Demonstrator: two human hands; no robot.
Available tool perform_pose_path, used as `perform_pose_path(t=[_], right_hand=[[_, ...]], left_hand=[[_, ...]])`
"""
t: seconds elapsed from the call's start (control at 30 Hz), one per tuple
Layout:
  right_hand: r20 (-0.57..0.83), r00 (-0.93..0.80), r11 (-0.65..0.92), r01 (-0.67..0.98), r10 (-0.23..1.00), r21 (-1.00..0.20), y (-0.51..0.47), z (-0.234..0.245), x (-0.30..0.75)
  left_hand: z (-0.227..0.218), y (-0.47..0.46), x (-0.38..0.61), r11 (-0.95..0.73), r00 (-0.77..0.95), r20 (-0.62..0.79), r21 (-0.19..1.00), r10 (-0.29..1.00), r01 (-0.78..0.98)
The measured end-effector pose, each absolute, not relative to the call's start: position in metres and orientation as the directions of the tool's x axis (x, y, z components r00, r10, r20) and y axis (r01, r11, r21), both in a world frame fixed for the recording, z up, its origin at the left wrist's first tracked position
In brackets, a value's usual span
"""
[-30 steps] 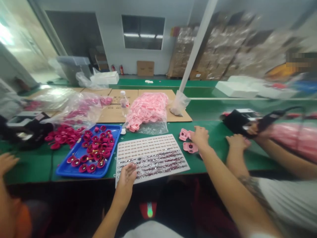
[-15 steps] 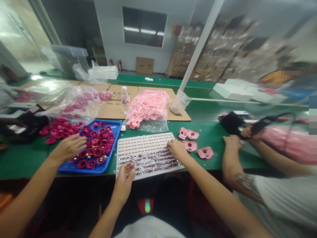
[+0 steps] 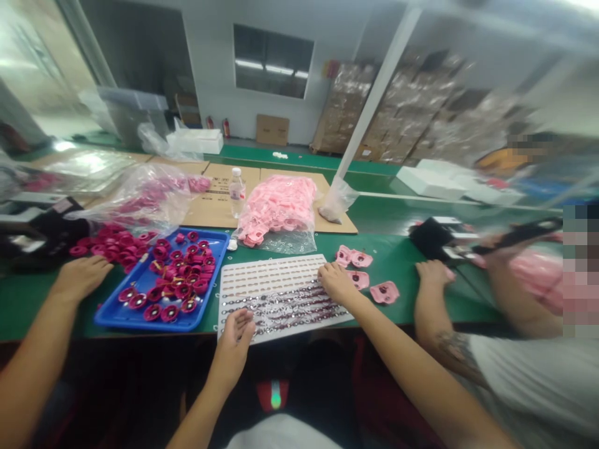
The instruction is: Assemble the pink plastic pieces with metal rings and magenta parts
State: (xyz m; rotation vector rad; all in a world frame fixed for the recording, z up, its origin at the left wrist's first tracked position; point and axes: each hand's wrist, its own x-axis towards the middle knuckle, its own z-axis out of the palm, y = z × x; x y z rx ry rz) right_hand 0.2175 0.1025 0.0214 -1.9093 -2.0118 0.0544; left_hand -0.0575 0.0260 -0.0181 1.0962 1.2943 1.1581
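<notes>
Looking down from my head camera, my hands are apart. My right hand (image 3: pixel 336 282) lies flat on the white sheet (image 3: pixel 223 293) of tiny shiny parts, and my left hand (image 3: pixel 233 346) curls at the sheet's front edge; the parts are too small for me to tell whether those fingers pinch anything. The sheet sits on the green bench (image 3: pixel 402 255), between the blue tray (image 3: pixel 208 293) of dark pink rings and some loose pink pieces (image 3: pixel 384 292). A co-worker's hand (image 3: pixel 80 279) rests beside the tray; another co-worker's hand (image 3: pixel 433 271) is near a black box (image 3: pixel 433 237). Ahead, a bag of pale pink parts (image 3: pixel 278 215) and a water bottle (image 3: pixel 238 194) stand on cardboard (image 3: pixel 206 212). A white pole (image 3: pixel 374 106) partly blocks the wrapped cartons (image 3: pixel 407 106). The bottle's label and the cardboard's printing are unreadable.
</notes>
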Motion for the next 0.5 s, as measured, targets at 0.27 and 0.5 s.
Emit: perform_pose_path(t=[0.27,0.5], right_hand=[[0.264,-0.122,0.215,0.908,0.957,-0.36,0.071,0.063,0.17],[0.296,-0.2,0.34,0.749,0.934,-0.569,0.032,0.095,0.115]], left_hand=[[0.021,0.031,-0.047,0.099,-0.004,-0.099,0.995,0.995,0.001],[0.067,0.039,-0.025,0.019,0.112,-0.01,0.996,0.994,-0.082]])
